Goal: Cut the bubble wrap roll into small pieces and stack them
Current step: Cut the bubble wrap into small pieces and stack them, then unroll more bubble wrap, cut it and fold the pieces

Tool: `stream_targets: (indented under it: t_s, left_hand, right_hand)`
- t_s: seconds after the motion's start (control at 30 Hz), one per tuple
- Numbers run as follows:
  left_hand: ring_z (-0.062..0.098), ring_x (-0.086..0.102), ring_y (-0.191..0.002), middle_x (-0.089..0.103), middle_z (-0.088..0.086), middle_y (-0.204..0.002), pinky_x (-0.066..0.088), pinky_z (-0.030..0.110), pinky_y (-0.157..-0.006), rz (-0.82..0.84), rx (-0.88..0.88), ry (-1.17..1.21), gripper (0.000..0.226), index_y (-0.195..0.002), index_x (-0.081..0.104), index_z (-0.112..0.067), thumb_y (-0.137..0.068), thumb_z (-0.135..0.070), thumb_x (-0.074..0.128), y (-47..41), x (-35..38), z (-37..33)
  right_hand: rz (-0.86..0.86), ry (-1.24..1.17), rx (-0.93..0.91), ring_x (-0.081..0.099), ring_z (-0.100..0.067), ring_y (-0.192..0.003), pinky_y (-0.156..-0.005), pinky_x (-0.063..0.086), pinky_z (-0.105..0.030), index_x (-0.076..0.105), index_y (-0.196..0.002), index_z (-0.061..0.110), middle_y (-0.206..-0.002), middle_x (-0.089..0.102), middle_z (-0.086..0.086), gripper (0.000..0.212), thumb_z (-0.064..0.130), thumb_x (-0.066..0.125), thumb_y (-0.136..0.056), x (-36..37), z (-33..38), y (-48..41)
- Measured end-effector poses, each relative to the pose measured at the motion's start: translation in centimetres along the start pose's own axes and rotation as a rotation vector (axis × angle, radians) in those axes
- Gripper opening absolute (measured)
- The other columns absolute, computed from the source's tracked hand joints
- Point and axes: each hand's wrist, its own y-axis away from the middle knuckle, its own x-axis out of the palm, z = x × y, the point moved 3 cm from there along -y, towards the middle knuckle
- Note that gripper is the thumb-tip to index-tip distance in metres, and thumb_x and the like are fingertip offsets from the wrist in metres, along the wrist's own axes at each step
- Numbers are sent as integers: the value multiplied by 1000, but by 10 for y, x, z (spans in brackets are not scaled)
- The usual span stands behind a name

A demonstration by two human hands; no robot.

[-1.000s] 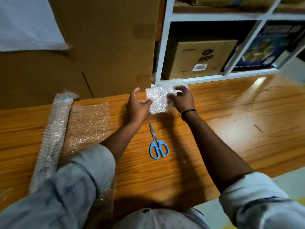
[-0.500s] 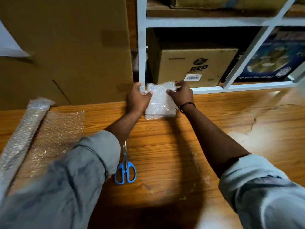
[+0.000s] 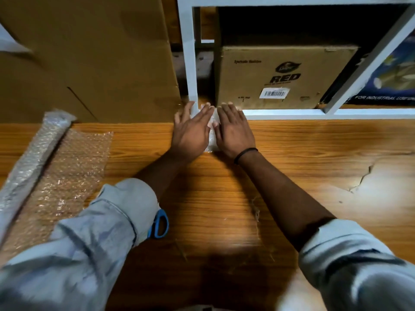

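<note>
My left hand and my right hand lie flat, palms down, side by side on a small piece of bubble wrap at the far edge of the wooden table. Only a narrow strip of the piece shows between the hands, so I cannot tell whether it is one piece or a stack. The bubble wrap roll lies at the left with a loose sheet unrolled beside it. Blue-handled scissors rest on the table, mostly hidden under my left sleeve.
A white shelf frame stands right behind the hands, with a brown carton marked RED inside it. A large cardboard sheet leans at the back left. The tabletop has a crack at the right.
Both hands carried the held piece forward to the table's far edge, let go of it and now press flat on it. The view has tilted closer to the shelf.
</note>
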Motion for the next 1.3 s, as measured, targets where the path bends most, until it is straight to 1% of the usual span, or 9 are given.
stream_targets:
  t_s: [0.13,0.27,0.57,0.8,0.93,1.07,1.13,1.2,1.3]
  left_hand:
    - [34,12,-158,39,-2,-164,26,53,-112,138,0,-89,53,-159,36,-19,-109,-34,35,15,17,8]
    - [35,9,-158,36,-2,-165,22,56,-117,203,-57,-10,54,-161,32,-21,-109,-33,37,23,23,14]
    - [33,4,-159,25,-8,-169,13,56,-122,278,-126,51,55,-164,20,-26,-111,-35,29,19,30,17]
    - [32,4,-159,21,-9,-170,11,57,-123,289,-115,88,56,-165,17,-27,-110,-35,30,20,32,20]
    - [31,6,-159,16,-12,-171,10,54,-122,329,-84,104,58,-165,11,-30,-110,-35,29,21,33,28]
    - [31,2,-159,12,-12,-172,5,57,-124,391,-102,118,58,-166,8,-30,-111,-38,26,16,27,28]
    - [29,0,-159,14,-12,-171,2,57,-124,421,-117,179,56,-165,10,-33,-112,-42,25,14,21,28]
    - [24,4,-159,26,-8,-169,2,56,-124,349,-176,279,55,-164,15,-36,-111,-46,27,15,8,30]
    - [21,15,-157,45,0,-160,9,51,-123,125,-270,363,53,-161,26,-38,-110,-46,33,29,-14,35]
  right_hand:
    - [140,45,23,11,-29,-158,-129,7,-44,24,-161,6,-168,20,-16,62,43,22,-110,16,-8,7]
    - [225,51,37,3,-25,-159,-129,3,-44,14,-164,13,-172,10,-9,65,49,16,-110,28,-11,15]
    - [247,45,102,3,-22,-159,-129,3,-45,13,-164,17,-172,10,-5,65,51,12,-109,31,-8,16]
    - [200,23,137,11,-24,-158,-128,7,-48,21,-163,15,-169,21,-7,63,49,16,-109,34,-4,18]
    - [203,34,150,6,-24,-158,-128,6,-48,16,-163,15,-171,16,-7,64,49,15,-109,36,-2,20]
    - [234,37,152,3,-23,-159,-128,3,-50,13,-164,16,-171,12,-7,65,51,14,-109,33,0,17]
    - [252,57,145,-1,-22,-159,-128,0,-51,9,-164,16,-172,7,-7,67,52,14,-108,27,0,18]
    - [200,68,134,-6,-22,-159,-128,-4,-50,5,-164,14,-172,3,-9,70,54,15,-108,19,3,21]
    - [40,17,124,-6,-25,-159,-128,-3,-50,6,-164,12,-172,5,-11,73,54,22,-107,5,21,38]
